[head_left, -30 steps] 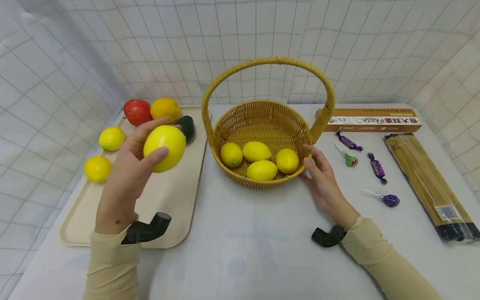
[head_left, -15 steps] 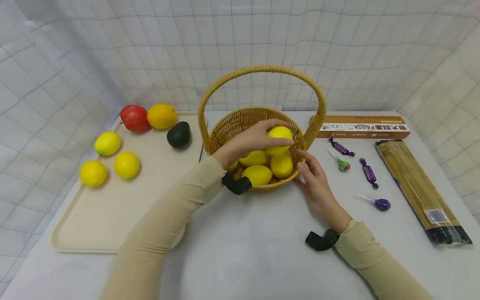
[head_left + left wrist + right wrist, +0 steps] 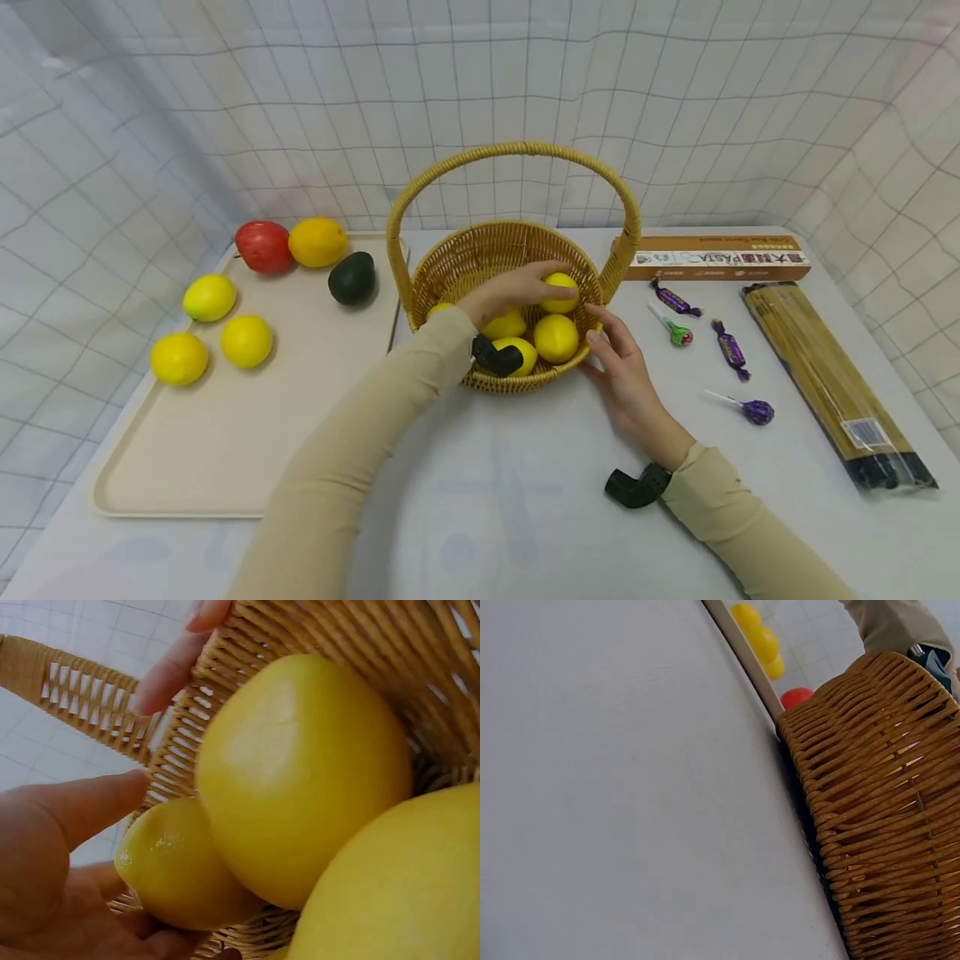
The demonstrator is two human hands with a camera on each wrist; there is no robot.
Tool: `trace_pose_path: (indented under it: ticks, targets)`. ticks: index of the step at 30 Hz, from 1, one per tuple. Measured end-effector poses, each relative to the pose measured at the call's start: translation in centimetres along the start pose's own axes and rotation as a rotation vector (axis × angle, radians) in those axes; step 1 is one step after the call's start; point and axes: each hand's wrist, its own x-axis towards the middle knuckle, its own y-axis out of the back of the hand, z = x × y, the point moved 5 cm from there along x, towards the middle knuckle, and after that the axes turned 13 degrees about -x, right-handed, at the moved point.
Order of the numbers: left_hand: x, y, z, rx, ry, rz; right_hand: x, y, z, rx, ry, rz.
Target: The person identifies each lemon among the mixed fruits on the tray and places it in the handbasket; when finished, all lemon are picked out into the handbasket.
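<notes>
Left hand [image 3: 510, 289] grasps a lemon [image 3: 561, 292] inside the basket [image 3: 450, 258]; right hand [image 3: 626, 367], fingers relaxed, rests against the basket's outer wall.

Centre: round woven wicker basket [image 3: 450, 275] on the white surface [image 3: 480, 500], yellow lemons [image 3: 556, 337] inside.
Left: beige plastic tray [image 3: 225, 450] carrying loose fruit.
Right: purple wrapped candies [image 3: 729, 348], then the long brown pasta box [image 3: 716, 258] behind them.
</notes>
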Motion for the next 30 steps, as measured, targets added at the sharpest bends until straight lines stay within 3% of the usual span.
trace_pose_path:
  ticks: [4, 7, 10, 12, 14, 16, 18, 20, 22, 24, 27, 30]
  targets:
    - [-0.7, 0.0, 0.5, 0.090, 0.039, -0.059, 0.0, 0.0, -0.1, -0.002, -0.005, -0.008]
    - [-1.9, 0.1, 1.2, 0.213, 0.048, -0.086, 0.0, 0.2, -0.1, -0.004, -0.006, -0.015]
    - [-3.7, 0.3, 1.9, 0.373, 0.040, -0.113, 0.0, 0.3, -0.1, -0.011, -0.003, -0.019]
    - [-5.5, 0.4, 2.4, 0.478, -0.008, -0.118, 0.0, 0.2, -0.1, -0.015, -0.002, -0.021]
    - [-8.1, 0.6, 2.9, 0.532, -0.102, -0.117, 0.0, 0.1, 0.0, -0.018, -0.001, -0.022]
    - [-11.7, 0.9, 3.2, 0.551, -0.213, -0.110, -0.1, 0.0, 0.0, -0.020, -0.005, -0.023]
    - [-15.7, 1.5, 2.9, 0.523, -0.312, -0.113, -0.1, -0.1, 0.1, -0.021, -0.008, -0.025]
    - [-19.6, 2.8, 2.2, 0.480, -0.362, -0.100, 0.0, -0.2, 0.0, -0.017, -0.009, -0.027]
    - [-22.8, 5.0, 1.0, 0.450, -0.371, -0.029, 0.0, -0.2, 0.0, -0.016, -0.008, -0.025]
    - [-25.3, 8.1, -0.6, 0.366, -0.375, 0.083, -0.1, -0.1, -0.1, -0.017, -0.009, -0.023]
    - [-27.8, 13.3, -4.0, 0.166, -0.359, 0.338, -0.1, 0.0, -0.2, -0.017, -0.013, -0.019]
    - [-29.2, 17.6, -8.3, -0.084, -0.329, 0.582, -0.1, -0.1, -0.1, -0.011, -0.018, -0.023]
